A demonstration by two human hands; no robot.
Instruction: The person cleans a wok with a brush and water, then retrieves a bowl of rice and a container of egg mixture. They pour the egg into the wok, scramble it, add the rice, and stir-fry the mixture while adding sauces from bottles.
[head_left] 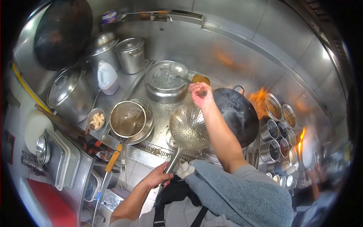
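My left hand (pixel 159 176) is closed round the metal handle of a large perforated strainer (pixel 188 128). The strainer's bowl sits over the steel stove top, just left of a black wok (pixel 242 125). Stretched forward over the wok's left edge, my right hand (pixel 200 94) grips the handle of a ladle (pixel 178 69). The ladle's bowl is above a round steel pot (pixel 162 93) with stirred-up water inside. A small brown container (pixel 201 79) stands behind my right hand. My right forearm covers part of the strainer and wok.
Flames (pixel 260 99) rise at the wok's right, near several steel canisters (pixel 269 130). A fine-mesh sieve (pixel 127 118) rests left of the strainer, beside a small bowl (pixel 92 123) with pale pieces. Lidded pots (pixel 131 56) and a plastic jug (pixel 107 77) stand behind. Another person's arm (pixel 314 185) shows at right.
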